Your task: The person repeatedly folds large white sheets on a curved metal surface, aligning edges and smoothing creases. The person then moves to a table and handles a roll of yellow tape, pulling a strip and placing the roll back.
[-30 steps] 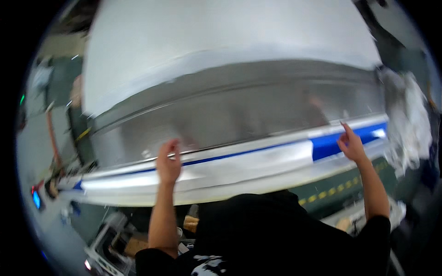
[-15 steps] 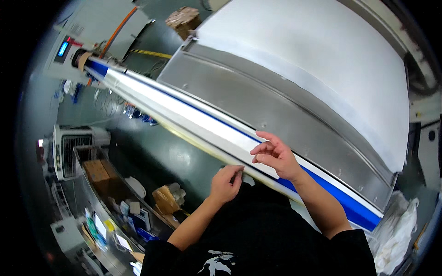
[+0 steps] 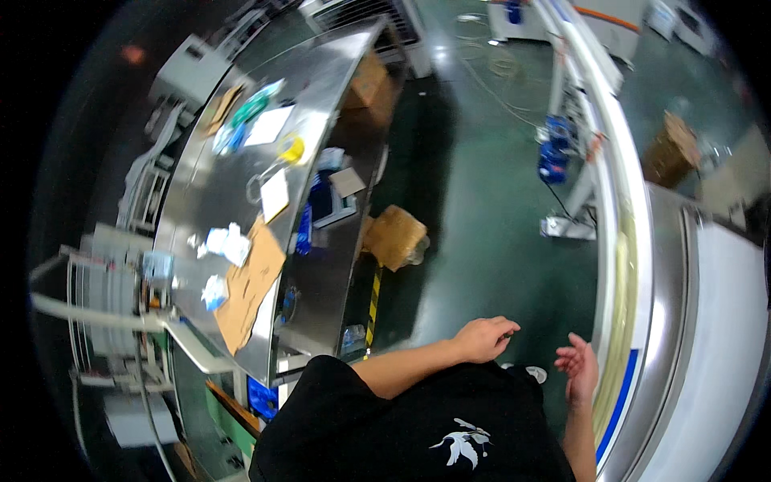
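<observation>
My left hand (image 3: 484, 339) is held in front of my body above the green floor, fingers curled and pinched against the thumb. Whatever may be between the fingertips is too small to make out. Close to the long white machine rail (image 3: 604, 321), my right hand (image 3: 578, 368) is raised with its fingers loosely bent and apart, holding nothing. A blue strip (image 3: 617, 406) and a pale yellowish band (image 3: 620, 309) run along that rail. Beyond it lies the machine's steel bed (image 3: 668, 297), with a white surface (image 3: 727, 321) farther right.
On the left stands a steel workbench (image 3: 189, 221) bearing brown cardboard (image 3: 250, 281), crumpled white wrappers (image 3: 229, 243), white sheets (image 3: 269, 124) and a yellow roll (image 3: 292, 149). A cardboard box (image 3: 395, 237) sits on the floor beside it. A blue motor (image 3: 554, 149) is under the rail.
My view has swung left from the machine toward the workbench, so the rail now lies at the right. My hands have moved farther apart; the left stays pinched, the right open.
</observation>
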`<state>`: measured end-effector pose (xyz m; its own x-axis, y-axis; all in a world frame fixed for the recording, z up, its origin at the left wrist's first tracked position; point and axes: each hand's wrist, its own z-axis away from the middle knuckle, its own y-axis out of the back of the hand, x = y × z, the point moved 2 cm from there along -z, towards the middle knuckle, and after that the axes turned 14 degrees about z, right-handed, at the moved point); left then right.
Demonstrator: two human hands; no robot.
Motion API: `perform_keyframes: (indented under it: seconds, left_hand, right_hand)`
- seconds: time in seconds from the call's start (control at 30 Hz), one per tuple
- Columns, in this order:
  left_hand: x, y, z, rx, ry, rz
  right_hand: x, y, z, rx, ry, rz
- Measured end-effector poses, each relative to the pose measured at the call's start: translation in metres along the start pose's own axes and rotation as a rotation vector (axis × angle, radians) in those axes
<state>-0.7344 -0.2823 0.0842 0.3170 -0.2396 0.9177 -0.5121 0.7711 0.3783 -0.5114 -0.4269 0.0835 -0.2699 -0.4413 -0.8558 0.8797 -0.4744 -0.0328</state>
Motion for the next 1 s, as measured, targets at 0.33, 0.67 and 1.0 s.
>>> perform_keyframes:
  seconds: [0.33, 0.67, 1.0]
  left_hand:
    - [-0.067, 0.100, 0.051, 0.206, 0.402, -0.075]
    - [-0.119, 0.254, 0.078, 0.619, 0.606, -0.153]
    - [-0.186, 0.464, 0.131, 1.160, 0.497, -0.367]
  right_hand:
    - [-0.020, -0.116, -0.072, -0.329, -0.175, 0.207]
    - [-0.057, -0.212, -0.206, -0.465, -0.195, 0.691]
    - [-0.111, -0.355, -0.272, -0.559, 0.028, 0.828]
